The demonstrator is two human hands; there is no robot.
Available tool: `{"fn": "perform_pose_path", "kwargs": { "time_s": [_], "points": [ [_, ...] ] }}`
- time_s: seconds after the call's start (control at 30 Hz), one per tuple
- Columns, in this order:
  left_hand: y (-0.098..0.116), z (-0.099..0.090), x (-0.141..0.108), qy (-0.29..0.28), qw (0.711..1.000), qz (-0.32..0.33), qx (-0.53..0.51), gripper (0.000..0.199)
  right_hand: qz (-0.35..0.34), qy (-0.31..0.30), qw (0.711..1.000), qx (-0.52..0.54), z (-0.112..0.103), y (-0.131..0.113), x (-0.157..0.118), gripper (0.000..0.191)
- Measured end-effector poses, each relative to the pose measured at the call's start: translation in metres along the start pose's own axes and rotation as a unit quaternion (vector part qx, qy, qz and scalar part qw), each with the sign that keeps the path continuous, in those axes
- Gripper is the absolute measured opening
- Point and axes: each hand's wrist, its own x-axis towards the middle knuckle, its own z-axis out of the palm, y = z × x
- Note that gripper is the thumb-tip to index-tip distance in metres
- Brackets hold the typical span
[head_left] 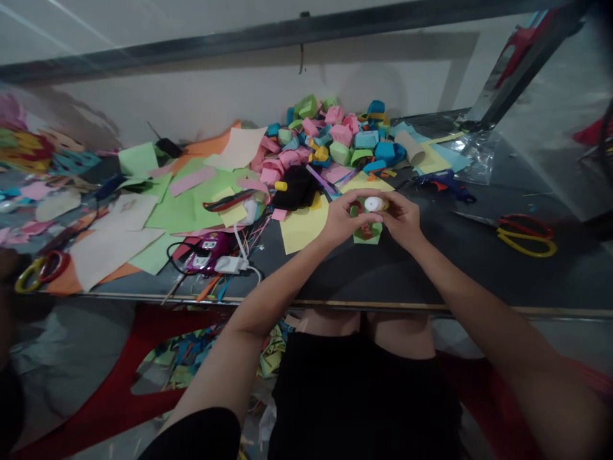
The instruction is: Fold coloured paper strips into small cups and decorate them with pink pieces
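Observation:
Both hands meet over the dark tabletop, close to its front edge. My right hand [403, 218] is closed around a small cylinder with a round white end [373, 204] and a bit of yellow at its side; its exact kind is unclear. My left hand [345, 220] curls in from the other side, thumb and fingers closed on a small light-green folded paper box [368, 239]. Something reddish shows inside the box, below the white end. Fingers partly hide both things.
A pile of folded paper pieces [341, 135] stands against the wall. Scissors [524, 235] and a blue glue gun [446, 184] lie to the right. Leftward are green paper sheets [191, 204], a purple power socket [211, 251] with cables, and more scissors [42, 268].

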Motion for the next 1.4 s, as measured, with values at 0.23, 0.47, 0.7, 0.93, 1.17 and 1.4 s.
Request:
{"fn": "perform_pose_path", "kwargs": {
  "time_s": [0.23,0.47,0.7,0.93,1.17,1.4],
  "points": [
    [0.005,-0.002,0.005,0.068,0.995,-0.038,0.066,0.023,0.104,-0.044,0.987,0.114,0.004,-0.002,0.001,0.048],
    [0.014,0.0,0.006,0.036,0.999,-0.012,-0.01,0.035,0.238,-0.162,0.934,0.21,0.002,-0.013,-0.001,0.064],
    [0.01,0.0,0.007,0.037,0.999,-0.01,-0.018,0.042,0.229,-0.124,0.937,0.231,0.002,-0.021,0.003,0.06],
    [0.01,0.002,0.005,0.022,1.0,0.001,0.007,0.042,0.305,-0.148,0.916,0.214,0.004,-0.024,0.004,0.069],
    [0.002,0.004,0.005,-0.001,1.0,-0.011,-0.011,0.043,0.292,-0.166,0.91,0.244,0.003,-0.02,0.004,0.067],
    [-0.014,0.003,0.005,0.009,0.996,-0.045,-0.074,0.05,0.318,-0.112,0.911,0.237,0.003,-0.016,0.003,0.054]
  ]
}}
